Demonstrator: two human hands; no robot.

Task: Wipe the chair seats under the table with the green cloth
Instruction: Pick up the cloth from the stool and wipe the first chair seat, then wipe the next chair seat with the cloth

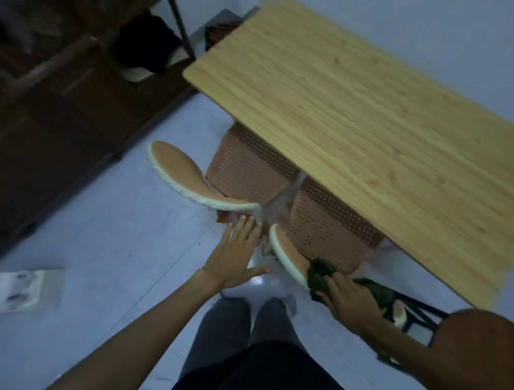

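Observation:
Two orange perforated chairs are pushed under the light wooden table (356, 110). The left chair seat (248, 171) and the right chair seat (328, 227) poke out from under the table edge. Each chair has a curved back with a pale rim, the left chair back (180, 173) and the right chair back (288, 255). My right hand (348, 299) presses the bunched green cloth (320, 274) against the right chair's back rim, at the near edge of its seat. My left hand (238, 253) hovers flat with fingers spread, just in front of the gap between the chairs.
A dark wooden shelf unit (62, 98) stands along the left. A white packet (19, 290) lies on the pale floor at the lower left. Black metal chair legs (421, 314) show by my right wrist. My legs (244, 327) stand close to the chairs.

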